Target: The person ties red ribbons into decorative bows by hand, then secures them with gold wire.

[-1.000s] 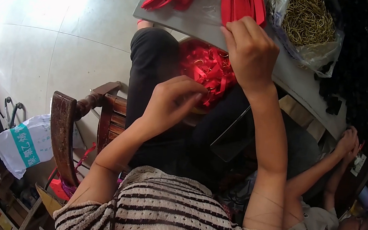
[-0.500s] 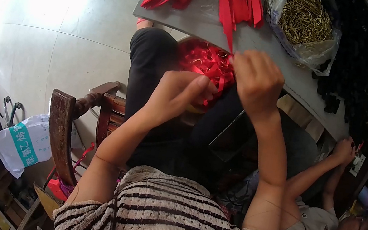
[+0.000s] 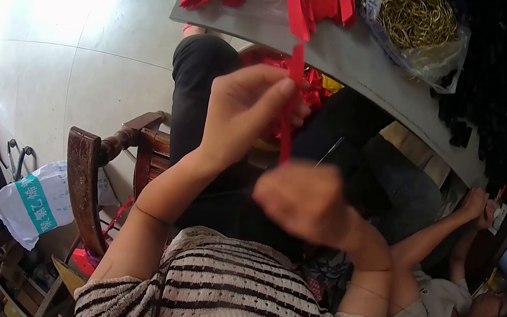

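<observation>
A narrow red ribbon (image 3: 296,66) runs up and down in front of me, its upper end just below the table edge. My left hand (image 3: 238,106) is closed, pinching the ribbon between thumb and fingers near its middle. At the ribbon's lower end, my right hand (image 3: 306,200) is closed in a fist and blurred by motion; its fingertips are hard to see. Behind my left hand, a tub holds many red ribbon pieces (image 3: 316,79), partly hidden by that hand. On the table above lies a bundle of long red ribbons (image 3: 321,0).
A clear plastic bag of gold-coloured cords (image 3: 415,15) sits on the grey table (image 3: 385,80). Black strips (image 3: 476,94) are heaped at its right. Another person's hands (image 3: 478,206) work at lower right. A wooden chair (image 3: 82,171) stands at my left.
My right hand has come down toward my chest from the table edge, drawing a ribbon away from the bundle. My left hand has risen slightly and now pinches that ribbon.
</observation>
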Demonstrator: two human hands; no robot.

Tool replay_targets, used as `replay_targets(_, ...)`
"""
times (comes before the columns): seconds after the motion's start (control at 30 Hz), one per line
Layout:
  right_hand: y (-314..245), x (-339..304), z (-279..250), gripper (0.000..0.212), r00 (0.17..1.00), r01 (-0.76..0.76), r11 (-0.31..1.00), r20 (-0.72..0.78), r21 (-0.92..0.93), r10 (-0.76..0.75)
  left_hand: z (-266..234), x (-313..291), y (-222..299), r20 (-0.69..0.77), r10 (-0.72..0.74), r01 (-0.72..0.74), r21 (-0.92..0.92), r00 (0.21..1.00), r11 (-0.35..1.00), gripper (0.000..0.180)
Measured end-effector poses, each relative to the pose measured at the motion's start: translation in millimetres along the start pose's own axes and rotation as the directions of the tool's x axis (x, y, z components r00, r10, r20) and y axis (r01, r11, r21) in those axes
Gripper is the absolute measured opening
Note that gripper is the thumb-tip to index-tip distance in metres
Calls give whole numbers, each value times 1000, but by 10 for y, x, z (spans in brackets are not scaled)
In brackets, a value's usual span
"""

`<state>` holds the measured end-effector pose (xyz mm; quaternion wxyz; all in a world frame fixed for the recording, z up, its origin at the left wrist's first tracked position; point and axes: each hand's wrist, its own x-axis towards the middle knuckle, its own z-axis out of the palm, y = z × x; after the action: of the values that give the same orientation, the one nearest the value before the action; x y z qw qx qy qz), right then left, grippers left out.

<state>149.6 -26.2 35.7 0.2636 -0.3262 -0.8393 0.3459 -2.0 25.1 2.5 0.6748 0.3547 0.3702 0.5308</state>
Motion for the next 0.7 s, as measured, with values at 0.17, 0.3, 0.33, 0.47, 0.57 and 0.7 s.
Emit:
replay_targets(0.17, 355, 331, -124, 12, 783, -131, 717, -372, 684, 498, 66, -180, 65, 57, -32, 22, 180, 998, 983, 14)
replay_targets(0.3, 438, 387, -66, 11, 789, -54, 449, -238, 892, 566, 63, -205, 19, 34, -71, 68, 98, 997, 993, 14)
replay_targets(0.33, 462, 382, -48, 11, 786, -40, 423, -233, 905, 573, 61, -199, 12, 25, -92, 90, 80, 995, 993, 14)
replay_targets(0.47, 457, 386, -53, 11, 750, -53, 386, -218, 921, 624, 12, -174, 52, 88, -152, 148, 52, 985, 988, 13)
replay_targets(0.57, 480, 505, -90, 11, 718, 54, 323, -262, 945, 645, 16, -203, -11, 127, -203, 195, 74, 971, 978, 14)
replay_targets(0.7, 709, 726, -459, 13, 686, 172, 651, -564, 739, 459, 20, -240, 12, 149, -256, 253, 37, 955, 967, 14)
